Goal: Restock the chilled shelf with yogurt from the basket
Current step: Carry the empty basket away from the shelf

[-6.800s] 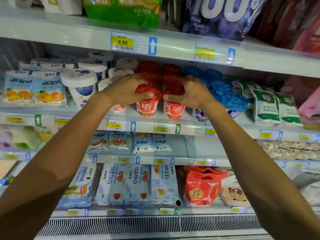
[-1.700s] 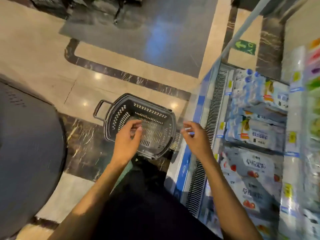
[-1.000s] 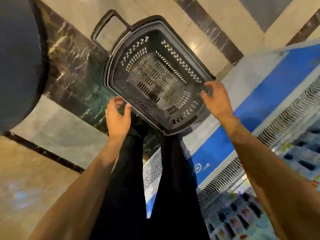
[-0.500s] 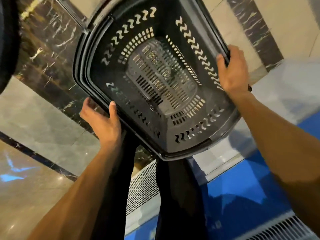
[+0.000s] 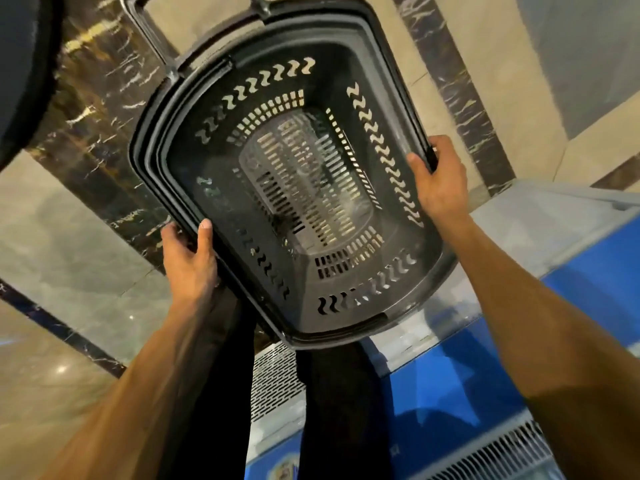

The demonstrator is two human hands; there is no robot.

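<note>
Gripping the black slotted shopping basket (image 5: 346, 323) by its two long rims, left hand (image 5: 188, 261) on one and right hand (image 5: 438, 181) on the other (thumbs inside, fingers curled round outside), over marble floor (image 5: 69, 237) beside the chiller's blue base (image 5: 450, 410).

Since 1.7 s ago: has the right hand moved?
Yes. The right hand has left the blue chiller base and moved away from it to grip the rim of the black perforated plastic basket.
</note>
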